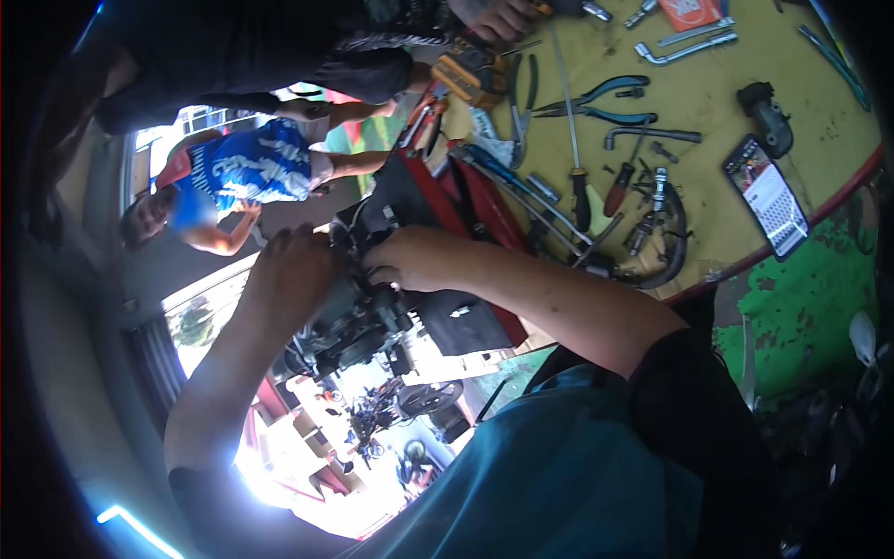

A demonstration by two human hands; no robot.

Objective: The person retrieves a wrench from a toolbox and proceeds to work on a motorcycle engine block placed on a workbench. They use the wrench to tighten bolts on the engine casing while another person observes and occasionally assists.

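A dark, greasy engine (354,321) with metal casings and hoses is in front of me, between my forearms. My left hand (293,265) is at its upper left side, fingers curled against it. From the other side my right hand (410,259) reaches in with bent fingers pinched together close to the engine's top. Shadow and the hands themselves hide whatever the fingertips hold. Under my right forearm, a small light-coloured connector-like piece (460,311) rests on a dark surface.
On the yellow tabletop (717,65) are pliers (605,101), a red-handled screwdriver (619,189), wrenches (652,137), a cordless drill (472,73), a curved hose (678,247) and a smartphone (767,197). Another person's hand (498,19) rests at the far edge. A person in blue (251,163) stands beyond.
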